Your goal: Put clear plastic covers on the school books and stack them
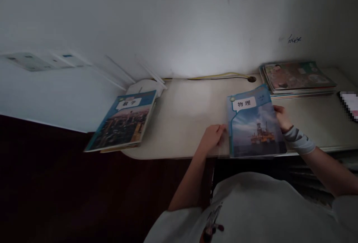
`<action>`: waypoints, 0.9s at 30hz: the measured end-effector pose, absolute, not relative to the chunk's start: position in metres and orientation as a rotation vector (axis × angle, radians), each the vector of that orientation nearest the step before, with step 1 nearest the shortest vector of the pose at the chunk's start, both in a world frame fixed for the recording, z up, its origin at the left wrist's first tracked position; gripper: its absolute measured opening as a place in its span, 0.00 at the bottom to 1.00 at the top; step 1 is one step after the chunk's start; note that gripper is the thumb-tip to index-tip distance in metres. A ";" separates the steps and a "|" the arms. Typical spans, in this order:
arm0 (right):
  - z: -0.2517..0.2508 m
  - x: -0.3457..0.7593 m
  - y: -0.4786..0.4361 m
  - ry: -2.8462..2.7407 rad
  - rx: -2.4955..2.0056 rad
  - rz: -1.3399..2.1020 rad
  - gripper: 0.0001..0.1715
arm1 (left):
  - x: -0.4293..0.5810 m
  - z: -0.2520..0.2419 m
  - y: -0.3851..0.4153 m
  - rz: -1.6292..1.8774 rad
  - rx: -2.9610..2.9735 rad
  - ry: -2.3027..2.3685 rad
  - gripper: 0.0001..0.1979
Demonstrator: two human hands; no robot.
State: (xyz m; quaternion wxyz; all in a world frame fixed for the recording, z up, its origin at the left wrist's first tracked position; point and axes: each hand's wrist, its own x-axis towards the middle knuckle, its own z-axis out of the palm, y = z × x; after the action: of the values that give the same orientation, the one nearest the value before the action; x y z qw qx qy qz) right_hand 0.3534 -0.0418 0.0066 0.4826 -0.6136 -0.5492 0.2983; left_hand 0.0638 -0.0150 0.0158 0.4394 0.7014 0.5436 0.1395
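A blue physics textbook with an offshore oil rig on its front lies near the table's front edge, slightly tilted. My right hand, with a grey-white band at the wrist, is closed on its right edge; part of the fingers is hidden behind the book. At the left edge my left hand has its fingers pinched together. A faint see-through strip, looking like a clear plastic book cover, runs between these fingers and the book. The fingertips are slightly blurred.
A mathematics textbook lies on other books at the table's left end, jutting over the edge. Several stacked books stand at the back right. A yellow cable runs along the wall to a hole in the white table. A phone-like object is at far right.
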 end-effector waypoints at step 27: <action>-0.006 0.360 -0.058 -1.758 -1.681 0.035 0.26 | 0.063 0.004 -0.091 0.777 1.884 1.439 0.16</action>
State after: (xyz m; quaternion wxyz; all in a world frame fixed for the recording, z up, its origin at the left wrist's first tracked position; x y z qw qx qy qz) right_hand 0.3597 -0.0580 -0.0059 0.3471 -0.6480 -0.6778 0.0133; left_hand 0.0633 -0.0909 0.0037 0.3178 0.7162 0.5468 0.2951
